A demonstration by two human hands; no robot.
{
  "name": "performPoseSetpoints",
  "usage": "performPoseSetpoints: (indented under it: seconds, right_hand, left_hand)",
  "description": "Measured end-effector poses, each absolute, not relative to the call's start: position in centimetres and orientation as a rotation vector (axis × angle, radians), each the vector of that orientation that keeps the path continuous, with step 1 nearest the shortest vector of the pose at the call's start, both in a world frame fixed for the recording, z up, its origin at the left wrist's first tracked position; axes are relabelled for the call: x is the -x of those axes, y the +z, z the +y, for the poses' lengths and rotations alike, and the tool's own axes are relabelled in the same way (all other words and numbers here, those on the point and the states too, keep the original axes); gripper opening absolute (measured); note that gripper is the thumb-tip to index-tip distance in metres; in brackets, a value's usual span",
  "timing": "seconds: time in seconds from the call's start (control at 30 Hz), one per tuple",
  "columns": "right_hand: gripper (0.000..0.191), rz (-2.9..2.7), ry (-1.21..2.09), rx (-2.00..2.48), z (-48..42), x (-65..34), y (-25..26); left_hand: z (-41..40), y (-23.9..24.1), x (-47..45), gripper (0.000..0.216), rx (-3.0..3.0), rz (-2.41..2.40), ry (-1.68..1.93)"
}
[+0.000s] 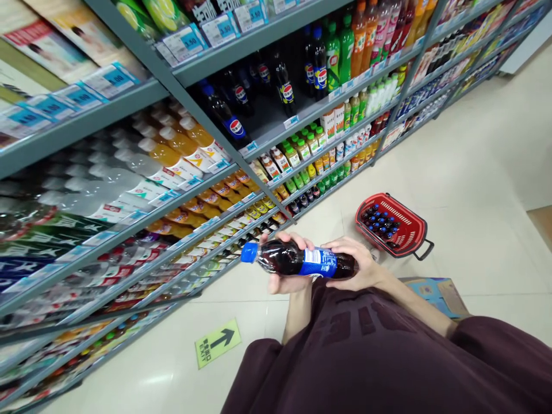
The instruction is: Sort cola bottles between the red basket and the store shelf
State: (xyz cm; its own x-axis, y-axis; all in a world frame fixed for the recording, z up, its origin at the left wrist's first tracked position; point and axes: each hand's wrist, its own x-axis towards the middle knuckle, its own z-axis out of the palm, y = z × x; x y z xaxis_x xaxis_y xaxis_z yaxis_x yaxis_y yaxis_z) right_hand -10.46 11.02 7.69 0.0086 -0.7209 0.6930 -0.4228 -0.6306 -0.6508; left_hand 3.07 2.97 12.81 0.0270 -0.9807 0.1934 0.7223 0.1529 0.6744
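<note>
A cola bottle (302, 260) with a blue cap and blue label lies sideways in front of my chest, cap pointing left. My left hand (284, 282) wraps around its neck end from below, fingers curled over the top. My right hand (360, 265) grips its base end. Both hands are closed on the bottle. Behind them stands a grey shelf unit (207, 69) stocked with drink bottles; one shelf holds a few matching cola bottles (233, 123) with room beside them.
A red shopping basket (394, 224) filled with several blue-capped bottles sits on the pale tiled floor to the right. A cardboard box (435, 293) lies near my right elbow. A green exit arrow sticker (218, 342) marks the floor. The aisle runs off to the upper right.
</note>
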Motion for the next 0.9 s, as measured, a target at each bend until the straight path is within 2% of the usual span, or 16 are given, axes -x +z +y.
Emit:
performPoseSetpoints:
  seconds: [0.27, 0.4, 0.5, 0.6, 0.73, 0.9]
  right_hand:
    - [0.091, 1.073, -1.516, 2.009, 12.0, 8.6, 9.9]
    - [0.08, 1.143, -1.494, 2.134, 11.7, 8.0, 10.4]
    - [0.065, 1.179, -1.497, 2.293, 11.5, 8.2, 9.8]
    - [0.053, 1.271, -1.449, 2.395, 11.7, 8.5, 8.8]
    - [0.052, 1.408, -1.374, 2.434, 12.0, 8.6, 7.8]
    - [0.053, 1.368, -1.395, 2.597, 12.0, 8.7, 7.8]
  left_hand:
    - [2.4, 11.3, -5.2, 0.072, -0.219, -0.611, -1.468]
    - [2.1, 12.1, -5.6, 0.067, -0.31, -0.624, -1.387]
    - [2.2, 12.8, -5.7, 0.058, -0.405, -0.596, -1.319]
    - [2.4, 12.8, -5.9, 0.061, -0.56, -0.663, -1.273]
    - [2.5, 12.5, -6.0, 0.073, -0.723, -0.771, -1.218]
    - [2.4, 12.8, -5.8, 0.07, -0.69, -0.725, -1.245]
